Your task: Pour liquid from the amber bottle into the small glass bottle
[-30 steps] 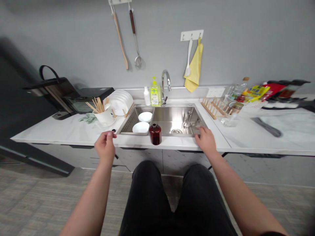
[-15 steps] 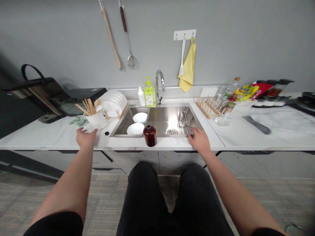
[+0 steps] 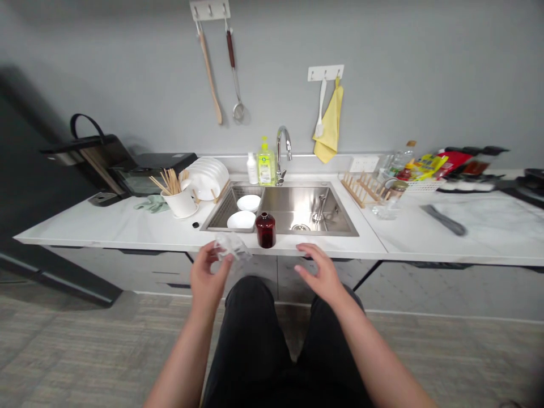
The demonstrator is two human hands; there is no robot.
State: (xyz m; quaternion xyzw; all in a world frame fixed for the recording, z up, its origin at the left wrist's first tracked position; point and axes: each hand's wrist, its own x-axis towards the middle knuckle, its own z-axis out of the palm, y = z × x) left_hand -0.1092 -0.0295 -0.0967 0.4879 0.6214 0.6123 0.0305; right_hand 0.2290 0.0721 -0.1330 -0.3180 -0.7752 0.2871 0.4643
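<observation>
My left hand [image 3: 209, 272] is closed on a crumpled clear plastic bag [image 3: 233, 247], held in front of the counter's edge. To the right, my right hand [image 3: 318, 271] hovers with thumb and fingers apart and nothing in it. Between the two hands, a dark amber bottle [image 3: 266, 232] stands upright on the counter's front strip, its top uncapped. Behind it lies the steel sink [image 3: 289, 203], with two white bowls [image 3: 241, 220] in its left part. A small black cap-like piece [image 3: 195, 225] rests left of the sink.
A white holder [image 3: 181, 204] of chopsticks, white plates [image 3: 208, 177] in a rack and a green cloth [image 3: 152, 204] are on the left. Dish soap [image 3: 266, 165] and a faucet [image 3: 282, 153] stand behind the sink. A wooden rack [image 3: 361, 188] and glass jar [image 3: 394, 192] are right.
My left hand has come from beside the chopstick holder toward the middle, with the plastic bag in it. My right hand has left the sink's right front edge and moved inward. The view has shifted.
</observation>
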